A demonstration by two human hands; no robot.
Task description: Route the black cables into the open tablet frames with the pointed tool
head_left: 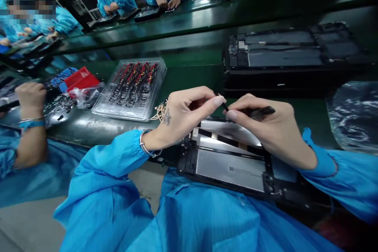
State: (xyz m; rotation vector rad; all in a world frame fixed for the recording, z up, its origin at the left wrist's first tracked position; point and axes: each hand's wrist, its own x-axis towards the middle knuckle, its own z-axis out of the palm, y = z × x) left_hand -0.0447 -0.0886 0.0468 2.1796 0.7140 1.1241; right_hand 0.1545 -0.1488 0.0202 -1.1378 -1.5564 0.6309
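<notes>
Pinching a thin black tool (256, 112) in my right hand (265, 130), left hand (183, 114) steadying its tip, I am working the opened tablet (230, 161), likely mid-assembly; careful seating seems next.

An opened tablet chassis (230, 165) lies flat at the near edge of the dark green workbench, partly over the person's lap. Its black frame surrounds grey metal plates, one with a small printed label. Above its far edge, a thin black tool (256, 112) lies almost level and points left, its fine tip (225, 106) just above the chassis.
</notes>
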